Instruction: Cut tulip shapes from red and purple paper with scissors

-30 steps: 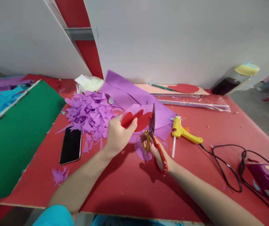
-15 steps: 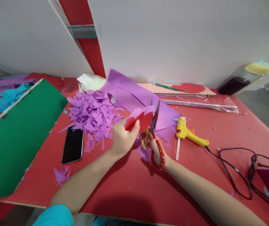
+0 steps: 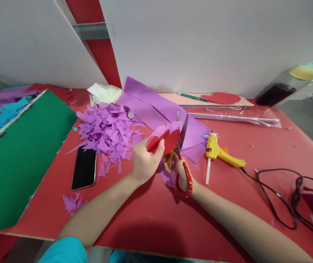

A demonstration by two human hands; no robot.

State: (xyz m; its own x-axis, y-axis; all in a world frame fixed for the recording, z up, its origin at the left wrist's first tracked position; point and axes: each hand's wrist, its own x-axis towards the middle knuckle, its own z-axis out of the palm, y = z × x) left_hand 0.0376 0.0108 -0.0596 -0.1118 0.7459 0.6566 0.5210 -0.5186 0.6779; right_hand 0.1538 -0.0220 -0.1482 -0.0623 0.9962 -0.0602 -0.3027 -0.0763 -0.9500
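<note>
My left hand [image 3: 146, 160] pinches a red paper cutout [image 3: 171, 140] with rounded lobes, and purple paper [image 3: 160, 130] shows behind its upper edge. In my right hand [image 3: 180, 171] is a pair of scissors [image 3: 184, 133] with one orange-red handle and one yellow handle. The blades point up and stand apart, close to the right edge of the cutout. Whether paper lies between the blades I cannot tell. Below the hands a purple paper piece [image 3: 167, 177] lies on the red tabletop [image 3: 142, 223], partly covered by my right hand.
Purple scraps [image 3: 107, 131] are heaped left of centre, above a phone [image 3: 84, 168]. A green board [image 3: 22, 164] lies far left. Purple sheets [image 3: 145, 102] are behind my hands. To the right are a yellow glue gun [image 3: 222, 155], its black cord [image 3: 277, 208] and a dark-filled container [image 3: 285, 87].
The view has shifted slightly, so table items sit a little differently in it. Both hands keep nearly the same hold on the cutout and the scissors, whose blades remain apart.
</note>
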